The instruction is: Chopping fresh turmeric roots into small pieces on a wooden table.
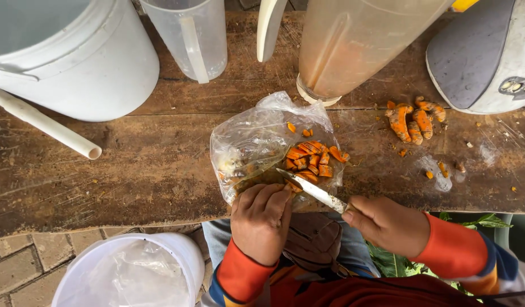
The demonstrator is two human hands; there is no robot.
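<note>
While my left hand (261, 220) curls shut over a piece of orange root at the plank's near edge, the piece itself almost hidden under my fingers, my right hand (387, 224) grips the handle of a knife (312, 190) whose blade slants up to meet it. Just beyond the blade, cut orange slices (311, 158) lie heaped on a clear plastic bag (248, 139) spread over the wooden plank (132, 165). Farther right, whole roots (415, 118) wait, well apart from the bag. At the far edge stand a blender jug (353, 45), a clear pitcher (191, 34) and a white bucket (75, 62). Risk, as I judge it: the blade's edge sits touching my fingertips, and the slick bag could slide, letting the knife slip onto them.
</note>
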